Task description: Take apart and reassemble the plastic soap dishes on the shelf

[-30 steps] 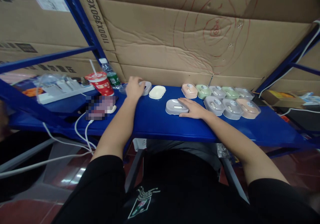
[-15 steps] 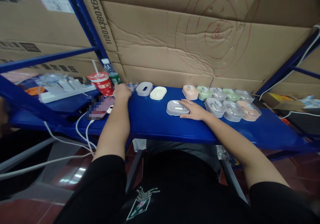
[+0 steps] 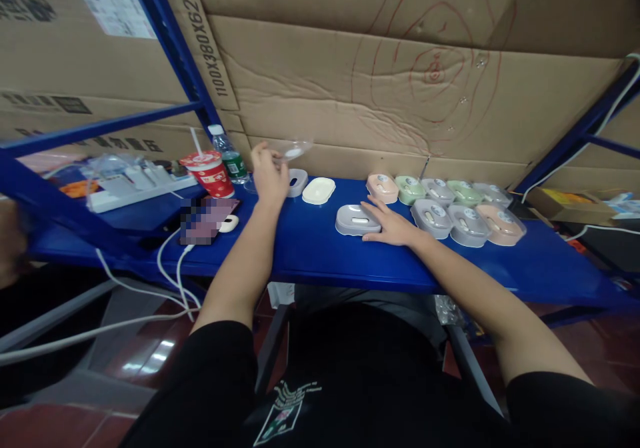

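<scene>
My left hand holds a clear plastic cover between its fingers, raised above the back of the blue table. Just below the cover is a grey case, partly hidden by the hand, and to its right lies a cream-coloured piece. My right hand rests with spread fingers against the right end of another grey case, which has an oval slot in its top. To the right of that hand stand several covered cases in grey, green and pink.
A red cup with a straw, a water bottle and a phone with white cables are at the left. Cardboard stands behind the blue table. Part of another person's hand shows at the far left.
My left hand has moved right and up from beside the bottle, now with the clear cover in its fingers. My right hand stays by the grey case.
</scene>
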{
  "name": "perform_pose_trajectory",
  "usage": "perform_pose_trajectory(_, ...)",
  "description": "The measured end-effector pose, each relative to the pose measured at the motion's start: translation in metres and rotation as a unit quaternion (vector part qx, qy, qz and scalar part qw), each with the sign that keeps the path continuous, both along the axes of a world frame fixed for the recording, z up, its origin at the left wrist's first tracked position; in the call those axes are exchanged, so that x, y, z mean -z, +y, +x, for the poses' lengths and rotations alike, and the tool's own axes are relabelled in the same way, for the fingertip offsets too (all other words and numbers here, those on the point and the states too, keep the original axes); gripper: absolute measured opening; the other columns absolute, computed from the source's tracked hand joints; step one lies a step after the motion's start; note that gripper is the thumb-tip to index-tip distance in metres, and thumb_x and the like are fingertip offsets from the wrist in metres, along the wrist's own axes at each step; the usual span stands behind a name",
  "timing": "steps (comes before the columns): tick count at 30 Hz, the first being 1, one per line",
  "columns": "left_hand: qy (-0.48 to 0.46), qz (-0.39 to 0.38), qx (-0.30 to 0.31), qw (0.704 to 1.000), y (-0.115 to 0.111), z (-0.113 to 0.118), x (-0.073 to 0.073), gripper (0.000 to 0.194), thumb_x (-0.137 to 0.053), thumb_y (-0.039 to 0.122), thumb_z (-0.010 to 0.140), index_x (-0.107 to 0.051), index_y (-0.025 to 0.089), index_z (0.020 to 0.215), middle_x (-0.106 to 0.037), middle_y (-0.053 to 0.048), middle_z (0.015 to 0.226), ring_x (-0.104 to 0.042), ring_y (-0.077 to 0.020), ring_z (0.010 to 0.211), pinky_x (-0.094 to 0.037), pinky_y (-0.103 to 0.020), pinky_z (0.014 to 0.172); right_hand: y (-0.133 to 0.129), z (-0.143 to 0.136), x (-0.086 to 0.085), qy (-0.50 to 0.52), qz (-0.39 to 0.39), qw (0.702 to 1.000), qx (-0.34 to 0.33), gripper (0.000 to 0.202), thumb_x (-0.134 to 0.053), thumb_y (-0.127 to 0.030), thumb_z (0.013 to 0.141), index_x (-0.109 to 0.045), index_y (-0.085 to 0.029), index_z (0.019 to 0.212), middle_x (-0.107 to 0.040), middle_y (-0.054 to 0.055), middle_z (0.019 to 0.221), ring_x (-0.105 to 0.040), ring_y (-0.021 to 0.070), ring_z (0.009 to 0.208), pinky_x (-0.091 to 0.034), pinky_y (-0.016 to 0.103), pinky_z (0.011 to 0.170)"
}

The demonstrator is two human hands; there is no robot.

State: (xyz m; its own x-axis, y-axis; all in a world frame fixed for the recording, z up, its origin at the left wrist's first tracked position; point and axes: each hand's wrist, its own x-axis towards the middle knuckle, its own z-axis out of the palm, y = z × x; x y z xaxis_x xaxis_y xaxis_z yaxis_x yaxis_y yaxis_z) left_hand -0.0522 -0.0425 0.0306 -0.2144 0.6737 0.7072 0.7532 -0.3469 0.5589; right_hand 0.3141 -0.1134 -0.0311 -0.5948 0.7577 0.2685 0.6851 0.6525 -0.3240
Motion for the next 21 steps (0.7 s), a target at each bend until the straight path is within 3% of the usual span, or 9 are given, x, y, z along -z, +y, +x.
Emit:
perform_pose_trajectory(3, 0.017, -0.007, 0.074, 0.997, -0.006, 0.030, 0.006, 0.023, -0.066, 0.026, 0.101, -0.055, 0.019, 0.121, -0.064, -0.014, 0.143, -0.069, -0.0234, 0.113, -0.054, -0.040, 0.103, 0.001, 0.002, -0.004, 0.048, 0.033, 0.998, -0.017, 0.095, -0.053, -0.082, 0.096, -0.034, -0.025, 0.170, -0.034, 0.018, 0.176, -0.033, 0.0419, 0.163, -0.033, 0.065, 0.130)
perform_pose_trajectory(6, 0.022, -0.004, 0.160, 0.987, -0.014, 0.053, 0.014, 0.038, -0.067, 0.039, 0.102, -0.052, 0.020, 0.132, -0.074, -0.013, 0.129, -0.073, -0.0257, 0.113, -0.055, -0.040, 0.100, 0.002, 0.003, -0.008, 0.095, 0.083, 0.992, 0.013, 0.084, -0.041, -0.074, 0.105, -0.031, -0.023, 0.171, -0.041, 0.019, 0.172, -0.038, 0.0380, 0.161, -0.032, 0.062, 0.132)
perform_pose_trajectory(9, 0.000, 0.007, 0.269, 0.963, -0.020, 0.071, 0.021, 0.046, -0.063, 0.048, 0.104, -0.050, 0.019, 0.138, -0.077, -0.014, 0.122, -0.076, -0.0244, 0.108, -0.057, -0.038, 0.095, 0.004, 0.002, -0.007, 0.121, 0.115, 0.985, 0.055, 0.087, -0.041, -0.069, 0.106, -0.013, -0.024, 0.175, -0.037, 0.018, 0.174, -0.046, 0.0401, 0.155, -0.038, 0.062, 0.128)
perform_pose_trajectory(13, -0.111, -0.043, 0.380, 0.917, -0.020, 0.090, 0.027, 0.054, -0.057, 0.057, 0.106, -0.050, 0.016, 0.140, -0.079, -0.009, 0.099, -0.075, -0.0164, 0.073, -0.060, -0.031, 0.074, 0.006, 0.001, -0.002, 0.142, 0.148, 0.976, 0.070, 0.104, -0.047, -0.069, 0.103, 0.014, -0.024, 0.174, -0.036, 0.020, 0.175, -0.060, 0.0413, 0.141, -0.052, 0.059, 0.117)
perform_pose_trajectory(17, -0.183, -0.145, 0.430, 0.872, -0.021, 0.098, 0.025, 0.062, -0.062, 0.055, 0.105, -0.048, 0.015, 0.150, -0.076, -0.004, 0.083, -0.069, -0.0127, 0.057, -0.054, -0.024, 0.057, 0.005, 0.002, -0.004, 0.143, 0.166, 0.970, 0.104, 0.109, -0.049, -0.072, 0.102, 0.019, -0.025, 0.173, -0.048, 0.021, 0.166, -0.063, 0.0427, 0.135, -0.058, 0.060, 0.107)
perform_pose_trajectory(21, -0.183, -0.237, 0.439, 0.847, -0.027, 0.098, 0.018, 0.057, -0.062, 0.046, 0.107, -0.047, 0.017, 0.154, -0.070, 0.001, 0.068, -0.065, -0.0123, 0.049, -0.049, -0.022, 0.052, 0.000, 0.004, -0.010, 0.094, 0.177, 0.972, 0.126, 0.101, -0.047, -0.068, 0.104, 0.008, -0.023, 0.175, -0.053, 0.022, 0.161, -0.062, 0.0434, 0.136, -0.058, 0.059, 0.106)
